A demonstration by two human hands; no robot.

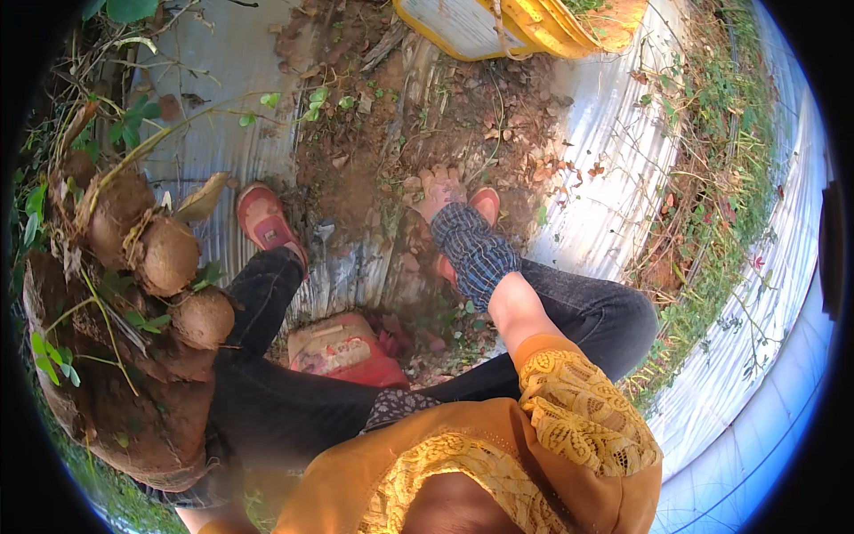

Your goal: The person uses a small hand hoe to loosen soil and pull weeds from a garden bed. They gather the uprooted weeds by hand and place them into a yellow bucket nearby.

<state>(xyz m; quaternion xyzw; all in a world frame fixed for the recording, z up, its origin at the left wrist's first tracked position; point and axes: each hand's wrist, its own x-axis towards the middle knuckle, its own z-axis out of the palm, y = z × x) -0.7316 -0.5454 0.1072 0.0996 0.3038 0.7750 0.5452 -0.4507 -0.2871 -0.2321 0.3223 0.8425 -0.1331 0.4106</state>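
Observation:
In the head view my left hand (127, 414) appears to wear a soil-caked brown glove. It is raised close to the camera at the left and grips a cluster of round brown tubers (170, 257) on a leafy vine (150, 141). The tubers hide part of its fingers. My right hand (438, 189), dirty with soil, reaches down to the bare earth (360, 153) beside my right shoe (486, 203). Its fingers are apart, and I see nothing in them. A blue checked sleeve cover (475, 250) wraps that forearm.
A yellow plastic container (547, 30) stands ahead at the top. Between my legs lies a soil-smeared red plastic container (353, 354). Plastic film (600, 173) covers the ground on both sides of the soil strip. Green plants and dry stems (714, 167) line the right.

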